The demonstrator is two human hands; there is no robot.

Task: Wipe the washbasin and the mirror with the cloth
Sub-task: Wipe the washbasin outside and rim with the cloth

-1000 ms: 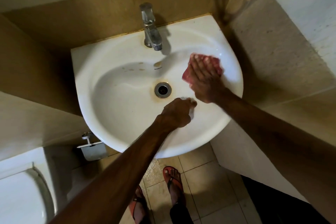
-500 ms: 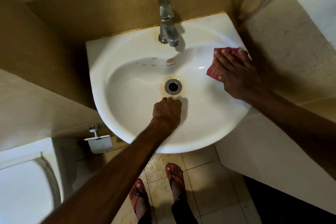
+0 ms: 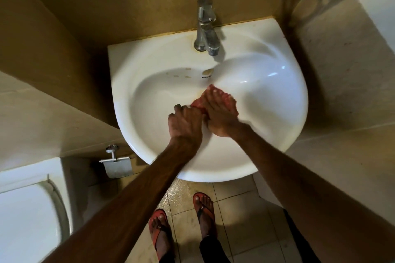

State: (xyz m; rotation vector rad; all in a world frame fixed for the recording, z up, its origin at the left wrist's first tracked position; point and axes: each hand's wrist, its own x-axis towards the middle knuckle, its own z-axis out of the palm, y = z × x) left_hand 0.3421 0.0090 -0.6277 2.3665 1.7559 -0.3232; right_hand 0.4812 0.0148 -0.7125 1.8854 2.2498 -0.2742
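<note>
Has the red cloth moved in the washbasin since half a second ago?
Yes. The red cloth, under the right hand, slid left from the right wall of the washbasin to its middle, below the faucet.

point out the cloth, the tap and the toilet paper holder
cloth (image 3: 198, 105), head view, red fold at its left edge
tap (image 3: 205, 28), head view, upright metal body
toilet paper holder (image 3: 118, 167), head view, flat metal cover

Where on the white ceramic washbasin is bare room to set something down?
Free: the white washbasin's flat rim left of the chrome tap, and the bowl's right slope. Crowded: the centre, where the left hand and right hand meet at the red cloth.
</note>
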